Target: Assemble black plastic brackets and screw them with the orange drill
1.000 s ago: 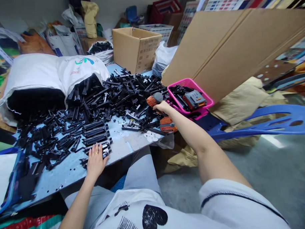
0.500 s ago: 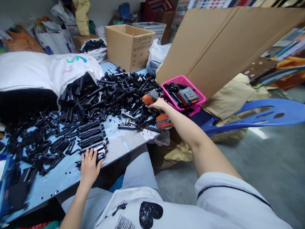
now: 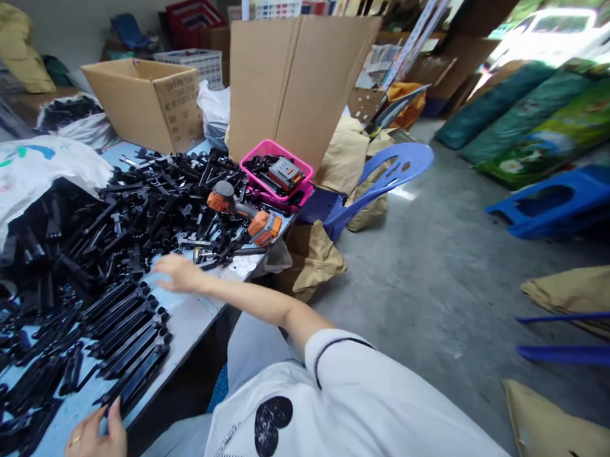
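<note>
the right hand [image 3: 179, 273] has released the cordless drill [image 3: 240, 215], now lying near the table [image 3: 188, 319] edge, and hovers empty, fingers loosely spread, beside the aligned black plastic strips [image 3: 126, 338]. left hand [image 3: 92, 444] fingertips rest on the nearest strip. risk: a hasty sweep could scatter the row.

One head-worn camera looked forward and down from above the seated person's chest, angled rightward. The surface [image 3: 188, 316] lay close across the left half, with the left hand [image 3: 95, 446] at the bottom edge. The floor [image 3: 436, 264] receded at right.
</note>
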`<state>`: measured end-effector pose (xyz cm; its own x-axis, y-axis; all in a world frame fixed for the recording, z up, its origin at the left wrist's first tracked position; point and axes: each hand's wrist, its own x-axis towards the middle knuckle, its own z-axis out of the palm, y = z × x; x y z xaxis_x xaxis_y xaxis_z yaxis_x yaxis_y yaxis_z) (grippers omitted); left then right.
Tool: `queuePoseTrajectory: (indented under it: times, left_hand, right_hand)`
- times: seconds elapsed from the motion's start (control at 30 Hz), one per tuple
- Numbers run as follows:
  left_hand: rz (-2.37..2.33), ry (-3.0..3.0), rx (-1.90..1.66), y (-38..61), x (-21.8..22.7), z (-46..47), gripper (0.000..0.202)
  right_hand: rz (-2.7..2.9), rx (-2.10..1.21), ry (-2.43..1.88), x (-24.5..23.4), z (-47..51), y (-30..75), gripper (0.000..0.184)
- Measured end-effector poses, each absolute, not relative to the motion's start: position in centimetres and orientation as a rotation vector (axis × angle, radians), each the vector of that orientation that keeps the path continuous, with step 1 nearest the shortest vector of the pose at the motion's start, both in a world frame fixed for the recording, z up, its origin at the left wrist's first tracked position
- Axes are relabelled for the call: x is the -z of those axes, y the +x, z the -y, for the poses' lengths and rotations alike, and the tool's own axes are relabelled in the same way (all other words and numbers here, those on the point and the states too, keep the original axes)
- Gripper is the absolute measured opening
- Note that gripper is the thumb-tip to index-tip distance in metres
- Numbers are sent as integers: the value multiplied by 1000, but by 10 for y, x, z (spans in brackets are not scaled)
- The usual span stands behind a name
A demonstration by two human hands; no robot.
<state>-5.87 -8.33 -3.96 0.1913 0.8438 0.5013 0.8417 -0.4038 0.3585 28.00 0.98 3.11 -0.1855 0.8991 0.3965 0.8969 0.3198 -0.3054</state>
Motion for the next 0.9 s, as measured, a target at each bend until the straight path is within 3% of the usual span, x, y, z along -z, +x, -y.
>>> queuePoseTrajectory:
  times: [0.1, 0.27, 0.53, 0.73, 0.9]
  left_hand:
    - [-1793, 2401, -1027, -52, 35, 89, 68]
    - [-1782, 2394, -1080, -50, 33, 93, 74]
    - [-1807, 2348, -1050, -56, 39, 91, 73]
    - [-1877, 2234, -1188, -50, 30, 97, 63]
    - [-1796, 1566, -1046, -30, 18, 121, 28]
  right_hand:
    - [2358, -53, -1359, -2, -53, 217, 28]
    - [2649, -70, -1400, 3, -104, 169, 19]
    - [2579, 63, -1488, 5, -128, 160, 24]
    - [2653, -22, -1518, 1, -141, 165, 23]
    - [2742, -57, -1316, -30, -140, 163, 18]
